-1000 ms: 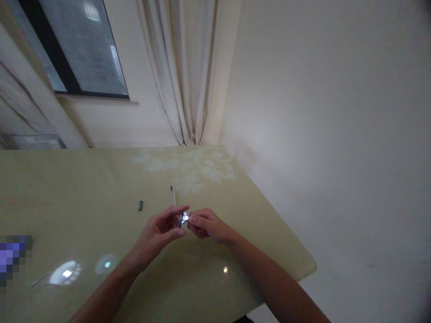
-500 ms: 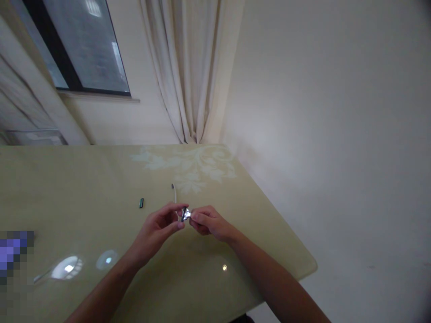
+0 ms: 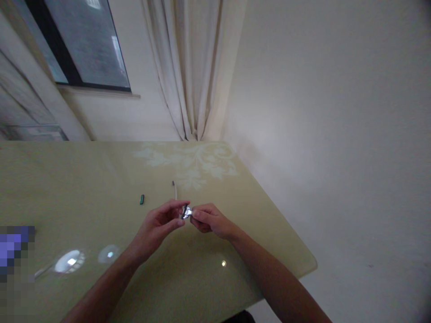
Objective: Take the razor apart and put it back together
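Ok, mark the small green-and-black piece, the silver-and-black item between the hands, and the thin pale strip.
Green-and-black piece (image 3: pixel 142 199): head view, middle of its body.
Silver-and-black item (image 3: pixel 188 211): head view, its shiny silver part.
Pale strip (image 3: pixel 175 192): head view, its stem below the dark tip.

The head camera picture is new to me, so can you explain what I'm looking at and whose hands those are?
There is no robot here: a person wears one camera on the head, looking forward and down at their own bare hands. The left hand and right hand meet over a glossy table, holding a small shiny piece with a dark edge; it is too small to name. Beyond them lies a thin white item with a dark tip, and left of that a small dark-green piece. Behind are a window and curtains.
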The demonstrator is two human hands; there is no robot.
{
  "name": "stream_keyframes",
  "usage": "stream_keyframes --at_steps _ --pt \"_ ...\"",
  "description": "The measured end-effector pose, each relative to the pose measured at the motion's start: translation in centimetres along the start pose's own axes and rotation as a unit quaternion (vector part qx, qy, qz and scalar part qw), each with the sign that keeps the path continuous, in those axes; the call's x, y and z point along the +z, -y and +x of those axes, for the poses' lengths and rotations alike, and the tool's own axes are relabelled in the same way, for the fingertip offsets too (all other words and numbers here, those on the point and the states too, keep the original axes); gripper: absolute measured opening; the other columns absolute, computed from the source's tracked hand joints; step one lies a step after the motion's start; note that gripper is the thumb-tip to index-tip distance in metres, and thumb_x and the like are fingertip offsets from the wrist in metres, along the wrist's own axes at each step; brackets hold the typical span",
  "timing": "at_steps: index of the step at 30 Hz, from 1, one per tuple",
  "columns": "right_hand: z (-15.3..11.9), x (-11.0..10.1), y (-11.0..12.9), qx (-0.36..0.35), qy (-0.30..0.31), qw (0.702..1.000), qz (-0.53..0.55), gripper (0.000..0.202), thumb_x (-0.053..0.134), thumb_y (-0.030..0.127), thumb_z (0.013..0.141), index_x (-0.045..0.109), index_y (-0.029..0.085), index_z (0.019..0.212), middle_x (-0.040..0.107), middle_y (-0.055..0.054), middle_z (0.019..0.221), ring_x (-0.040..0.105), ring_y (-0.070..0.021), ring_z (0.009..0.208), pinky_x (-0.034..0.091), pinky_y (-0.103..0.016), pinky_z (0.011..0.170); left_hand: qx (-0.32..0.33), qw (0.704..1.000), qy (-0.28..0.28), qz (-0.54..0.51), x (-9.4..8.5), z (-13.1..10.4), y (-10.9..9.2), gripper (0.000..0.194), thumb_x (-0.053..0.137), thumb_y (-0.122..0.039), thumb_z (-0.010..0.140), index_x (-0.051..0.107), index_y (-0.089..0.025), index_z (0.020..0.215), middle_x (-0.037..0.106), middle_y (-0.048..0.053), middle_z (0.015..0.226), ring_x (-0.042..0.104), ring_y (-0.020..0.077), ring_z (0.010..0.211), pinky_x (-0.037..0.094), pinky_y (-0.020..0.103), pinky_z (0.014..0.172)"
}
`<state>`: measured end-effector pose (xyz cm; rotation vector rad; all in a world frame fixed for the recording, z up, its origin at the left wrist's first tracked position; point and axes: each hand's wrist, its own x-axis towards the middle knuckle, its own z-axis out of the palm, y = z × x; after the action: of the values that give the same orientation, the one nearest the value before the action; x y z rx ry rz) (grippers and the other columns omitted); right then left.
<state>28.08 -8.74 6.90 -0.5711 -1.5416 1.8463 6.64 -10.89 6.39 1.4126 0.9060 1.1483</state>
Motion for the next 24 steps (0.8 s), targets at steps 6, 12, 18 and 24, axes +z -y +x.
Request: stream_keyframes --at_steps 6,12,18,24 --pt "-0.07 0.01 0.11 0.002 0.006 1.0 0.007 0.052 0.065 0.061 0.093 0.051 0.018 0.068 0.033 0.009 0.054 0.024 -0.006 0.046 0.015 -0.023 0.043 -0.012 1.0 0.013 -0.02 -0.06 -0.14 0.0 0.042 0.086 -0.034 0.08 0.079 -0.027 0.121 0.075 0.005 0.099 0.067 0.0177 0.089 0.054 0.027 0.081" --pt "-0.19 -0.07 0.02 0.014 0.002 1.0 0.007 0.05 0.065 0.061 0.093 0.058 0.016 0.072 0.034 0.009 0.053 0.024 -0.0062 0.046 0.015 -0.023 0.044 -0.011 0.999 0.012 -0.03 0.01 -0.17 -0.13 0.041 0.086 -0.033 0.08 0.08 -0.028 0.12 0.077 0.005 0.1 0.069 0.0182 0.092 0.055 0.027 0.083" --pt "-0.39 -0.35 0.03 0.011 0.01 1.0 -0.014 0.048 0.063 0.059 0.096 0.063 0.015 0.077 0.034 0.009 0.054 0.026 -0.0068 0.046 0.017 -0.024 0.046 -0.01 1.0 0.003 -0.028 0.06 -0.16 -0.21 0.039 0.088 -0.032 0.077 0.082 -0.027 0.116 0.073 0.004 0.093 0.067 0.0163 0.085 0.054 0.025 0.078" --pt "-0.24 -0.6 -0.15 0.01 0.025 1.0 -0.007 0.049 0.063 0.061 0.096 0.066 0.014 0.08 0.034 0.009 0.054 0.026 -0.0069 0.047 0.017 -0.024 0.046 -0.006 1.0 -0.008 -0.026 0.07 -0.14 -0.35 0.038 0.09 -0.028 0.074 0.083 -0.027 0.112 0.067 0.001 0.085 0.064 0.0144 0.079 0.053 0.024 0.073"
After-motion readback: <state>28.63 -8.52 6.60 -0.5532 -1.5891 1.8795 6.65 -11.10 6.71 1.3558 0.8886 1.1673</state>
